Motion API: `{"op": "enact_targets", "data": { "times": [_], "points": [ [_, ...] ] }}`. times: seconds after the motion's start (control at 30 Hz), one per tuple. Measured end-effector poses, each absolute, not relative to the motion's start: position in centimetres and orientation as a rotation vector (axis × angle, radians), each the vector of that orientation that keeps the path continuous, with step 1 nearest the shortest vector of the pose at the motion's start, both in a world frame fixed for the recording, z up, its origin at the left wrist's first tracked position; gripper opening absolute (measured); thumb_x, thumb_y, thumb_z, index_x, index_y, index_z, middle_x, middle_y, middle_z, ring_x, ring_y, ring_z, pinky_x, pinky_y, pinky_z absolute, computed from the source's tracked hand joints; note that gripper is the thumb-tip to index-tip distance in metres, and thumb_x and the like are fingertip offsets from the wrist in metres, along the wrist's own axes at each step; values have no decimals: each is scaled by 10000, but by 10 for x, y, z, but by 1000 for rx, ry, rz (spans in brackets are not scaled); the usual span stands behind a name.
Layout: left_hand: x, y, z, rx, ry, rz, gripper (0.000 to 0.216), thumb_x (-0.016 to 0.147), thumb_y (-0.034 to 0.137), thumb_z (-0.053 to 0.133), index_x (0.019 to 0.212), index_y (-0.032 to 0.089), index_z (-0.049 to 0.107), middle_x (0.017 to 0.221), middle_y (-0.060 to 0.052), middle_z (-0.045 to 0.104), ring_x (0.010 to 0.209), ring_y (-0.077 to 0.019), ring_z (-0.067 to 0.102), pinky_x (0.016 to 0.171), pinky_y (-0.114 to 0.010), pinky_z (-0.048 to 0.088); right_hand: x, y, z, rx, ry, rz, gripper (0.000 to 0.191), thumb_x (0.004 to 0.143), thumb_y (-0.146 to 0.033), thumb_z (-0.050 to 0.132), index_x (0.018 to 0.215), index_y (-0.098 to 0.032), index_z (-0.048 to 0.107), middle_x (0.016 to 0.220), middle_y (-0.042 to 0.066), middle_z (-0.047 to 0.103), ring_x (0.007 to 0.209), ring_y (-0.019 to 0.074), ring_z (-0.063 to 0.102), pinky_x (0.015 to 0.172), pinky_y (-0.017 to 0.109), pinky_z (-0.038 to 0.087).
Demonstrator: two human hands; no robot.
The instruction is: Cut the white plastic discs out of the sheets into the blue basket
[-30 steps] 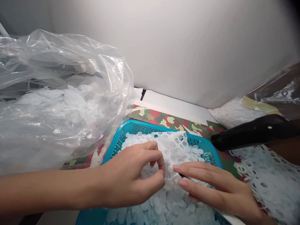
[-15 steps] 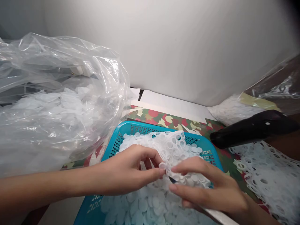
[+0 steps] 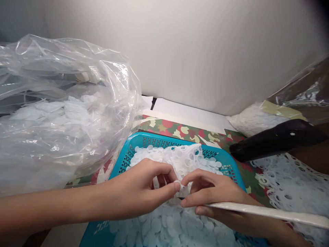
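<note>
- Head view: left hand (image 3: 153, 185) is pinching, fingers narrowed, the perforated sheet (image 3: 189, 158) lying in the blue basket (image 3: 135, 136).
- Right hand (image 3: 222, 190) is gripping a white stick (image 3: 269, 212), now swinging level; both are working one spot.

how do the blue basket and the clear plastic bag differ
The basket is blue and perforated; the bag is see-through. The basket has a firm shape; the bag is crumpled. The basket is under the left hand and right hand; the bag is off to the left. Both contain white pieces.
</note>
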State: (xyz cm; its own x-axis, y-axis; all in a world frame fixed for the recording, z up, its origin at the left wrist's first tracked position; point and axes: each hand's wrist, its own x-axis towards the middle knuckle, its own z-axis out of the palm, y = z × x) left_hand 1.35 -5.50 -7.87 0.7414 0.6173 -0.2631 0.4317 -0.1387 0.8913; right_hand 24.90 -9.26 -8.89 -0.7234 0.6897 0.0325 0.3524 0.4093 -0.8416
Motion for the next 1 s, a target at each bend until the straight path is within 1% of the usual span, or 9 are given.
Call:
{"op": "enact_targets", "data": {
  "times": [0.13, 0.33, 0.43, 0.53, 0.7, 0.77, 0.87, 0.93, 1.0],
  "points": [
    [15, -54, -73, 1752, 799, 159, 211, 914, 317, 463, 834, 219, 631, 765, 49, 621, 672, -91, 532, 591, -192, 399, 248, -91, -82, -885, -2282, 1248, 233, 903, -130, 543, 1090, -214, 653, 980, 30, 599, 874, 90, 568, 782, 199, 431],
    [14, -53, -69, 1718, 779, 126, 180, 894, 236, 454, 805, 214, 609, 751, 66, 559, 663, -85, 481, 587, -192, 372, 248, -90, -76, -876, -2270, 1253, 255, 889, -66, 521, 1060, -199, 656, 950, 31, 603, 861, 93, 577, 773, 206, 439],
    [13, -50, -68, 1663, 775, 103, 153, 872, 202, 457, 751, 202, 550, 732, 67, 515, 661, -90, 454, 586, -200, 360, 248, -91, -76, -873, -2237, 1242, 221, 881, -59, 527, 1005, -174, 669, 914, 34, 619, 833, 93, 592, 753, 201, 447],
    [11, -47, -64, 1598, 787, 49, 151, 855, 197, 456, 715, 198, 509, 724, 60, 508, 691, -109, 455, 601, -219, 353, 249, -91, -76, -866, -2194, 1285, 201, 884, -66, 522, 976, -159, 674, 888, 44, 630, 817, 110, 606, 741, 222, 461],
    [10, -44, -57, 1525, 766, -28, 161, 845, 204, 463, 689, 186, 498, 715, 41, 508, 710, -127, 459, 637, -237, 361, 250, -92, -75, -865, -2099, 1373, 185, 897, -93, 511, 934, -145, 685, 851, 52, 635, 785, 122, 613, 713, 240, 474],
    [11, -45, -59, 1532, 755, 1, 162, 856, 232, 475, 710, 185, 529, 724, 36, 528, 705, -126, 469, 632, -232, 368, 250, -92, -74, -869, -2095, 1361, 194, 898, -102, 513, 934, -152, 697, 840, 48, 637, 782, 120, 614, 713, 238, 477],
    [13, -46, -65, 1581, 711, 66, 180, 880, 313, 500, 806, 196, 615, 752, 31, 561, 699, -119, 485, 621, -216, 380, 250, -89, -73, -849, -2141, 1340, 218, 896, -119, 529, 1011, -182, 702, 880, 44, 637, 808, 114, 612, 735, 231, 480],
    [14, -47, -68, 1619, 696, 99, 210, 887, 360, 513, 861, 203, 651, 767, 25, 577, 708, -119, 494, 627, -210, 390, 251, -87, -73, -815, -2157, 1347, 239, 896, -141, 537, 1068, -203, 689, 970, 51, 634, 873, 124, 610, 784, 244, 483],
    [15, -47, -71, 1638, 702, 119, 226, 887, 379, 527, 873, 199, 663, 777, 17, 590, 724, -123, 508, 646, -212, 399, 252, -88, -72, -858, -2115, 1312, 231, 901, -169, 541, 1067, -231, 689, 1080, 54, 609, 933, 136, 600, 831, 263, 485]
  ]
}}
